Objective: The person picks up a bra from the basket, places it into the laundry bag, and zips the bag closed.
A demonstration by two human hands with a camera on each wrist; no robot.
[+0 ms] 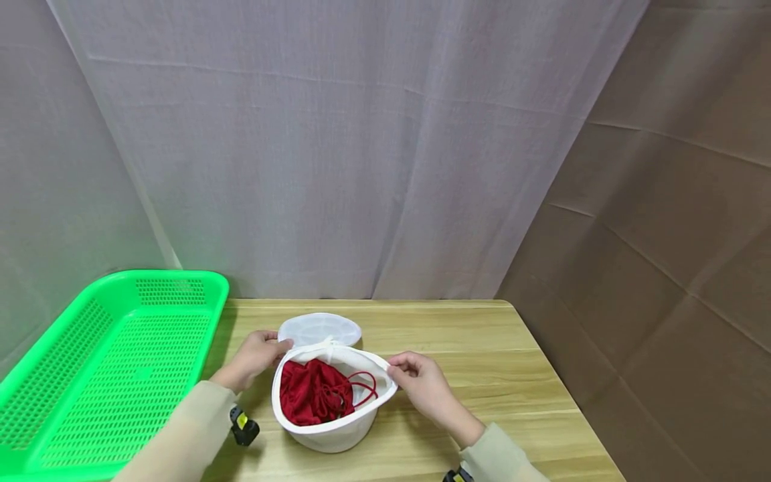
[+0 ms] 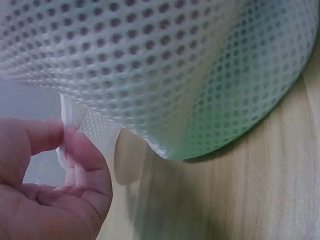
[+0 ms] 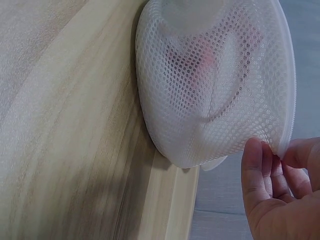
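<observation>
On the table stands a white mesh laundry bag (image 1: 334,440) with a zipper edge, its mouth open. A bunched red drawstring pouch (image 1: 308,391) lies inside, its cord (image 1: 367,383) looping toward the right wall. The bag's oval lid (image 1: 319,328) is folded back behind the mouth. My left hand (image 1: 255,356) pinches the left edge of that lid between thumb and finger, as the left wrist view also shows. With thumb and fingers, my right hand (image 1: 426,388) pinches the right corner of the bag's zippered rim. The right wrist view shows red through the mesh wall (image 3: 175,100).
A large green plastic basket (image 1: 219,294) stands left of the bag, close beside my left forearm. The wooden table (image 1: 458,328) ends at a grey curtain (image 1: 313,167) behind and a brown covering (image 1: 662,234) on the right.
</observation>
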